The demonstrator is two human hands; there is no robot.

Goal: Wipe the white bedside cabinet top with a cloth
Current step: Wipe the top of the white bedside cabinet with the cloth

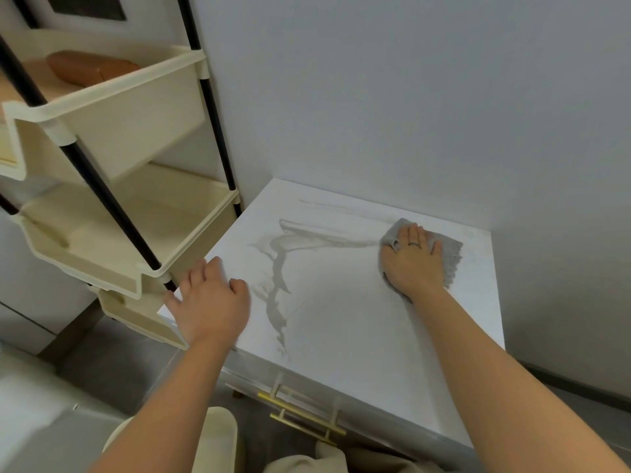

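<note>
Grey cloth (447,250) long axis left-right; right hand (411,259) flat atop; left hand (210,298) spread on cabinet top (358,319).

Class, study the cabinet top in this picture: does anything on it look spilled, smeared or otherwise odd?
Yes. A greyish wet-looking smear streaks the cabinet top, trailing from the grey cloth under the right hand leftward, then toward the front edge. The left hand rests at the left corner.

Looks like a bedroom corner in someone's home: a white bedside cabinet (341,302) with gold drawer handles (300,409) pushed against a plain pale wall (409,97), plus a cream plastic storage trolley (112,165) with black poles right beside it, on grey flooring (112,373).
</note>
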